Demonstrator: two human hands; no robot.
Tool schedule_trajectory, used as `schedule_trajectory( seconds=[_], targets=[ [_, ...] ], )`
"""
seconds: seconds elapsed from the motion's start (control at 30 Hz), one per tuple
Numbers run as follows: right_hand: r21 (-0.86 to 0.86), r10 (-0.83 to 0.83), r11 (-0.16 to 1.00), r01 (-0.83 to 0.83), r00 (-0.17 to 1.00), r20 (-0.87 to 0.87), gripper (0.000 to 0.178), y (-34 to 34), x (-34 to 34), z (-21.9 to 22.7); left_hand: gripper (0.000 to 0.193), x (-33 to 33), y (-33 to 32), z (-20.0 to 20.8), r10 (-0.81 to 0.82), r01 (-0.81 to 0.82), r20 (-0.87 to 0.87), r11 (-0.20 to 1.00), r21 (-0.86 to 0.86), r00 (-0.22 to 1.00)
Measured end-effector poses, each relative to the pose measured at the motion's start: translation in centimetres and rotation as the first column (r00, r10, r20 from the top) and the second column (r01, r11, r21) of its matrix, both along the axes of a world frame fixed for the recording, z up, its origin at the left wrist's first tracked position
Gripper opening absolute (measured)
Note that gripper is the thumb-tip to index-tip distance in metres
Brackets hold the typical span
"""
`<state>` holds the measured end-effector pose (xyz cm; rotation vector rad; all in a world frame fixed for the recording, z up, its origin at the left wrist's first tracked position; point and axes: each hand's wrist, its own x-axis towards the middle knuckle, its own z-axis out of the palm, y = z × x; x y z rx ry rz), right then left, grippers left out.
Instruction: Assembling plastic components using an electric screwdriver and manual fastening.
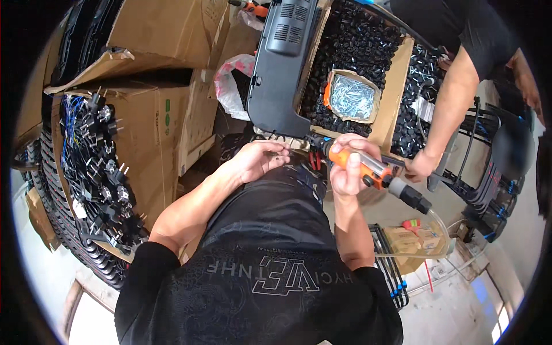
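Note:
My right hand (349, 183) is wrapped round an orange and silver air screwdriver (374, 171). Its dark nose points up and left, beside the lower end of a long dark grey plastic housing (277, 86). A grey and black hose fitting leaves the tool's back end at the right. My left hand (263, 161) is held just below the housing, palm partly up, with its fingers curled and the thumb against them. Whatever lies between those fingertips is too small to make out. Red-handled pliers (314, 160) show between my two hands.
A box of silver screws (352, 98) sits among many small black parts (362, 34) in a cardboard bin. On the right, a co-worker's arm (454, 109) reaches in. Bundled plug cables (100, 167) hang by cardboard boxes (141, 126) at left. A clear hose (444, 230) curves down right.

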<state>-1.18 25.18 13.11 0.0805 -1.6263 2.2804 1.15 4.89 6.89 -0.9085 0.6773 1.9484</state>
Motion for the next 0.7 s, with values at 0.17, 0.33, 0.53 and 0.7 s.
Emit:
schedule_trajectory(
  seconds=[0.17,0.33,0.53,0.7],
  targets=[
    [0.178,0.119,0.976,-0.125,0.992,0.039,0.023,0.0,0.8,-1.9,0.023,2.6,-0.3,-1.0,0.214,-0.223,0.088,0.969,0.107,0.973],
    [0.289,0.222,0.931,-0.221,0.975,0.029,0.022,-0.6,0.6,-3.4,0.023,4.1,-0.3,-1.2,0.361,-0.372,0.099,0.918,0.137,0.927],
    [0.231,0.263,0.936,-0.267,0.964,0.048,0.015,-1.5,-0.1,-3.6,0.022,5.0,-0.3,-1.4,0.36,-0.355,-0.011,0.925,0.135,0.933],
    [0.312,0.318,0.898,-0.311,0.948,0.031,0.016,-1.5,0.0,-4.0,0.021,5.3,-0.3,-2.8,0.317,-0.298,-0.108,0.941,0.157,0.942]
  ],
)
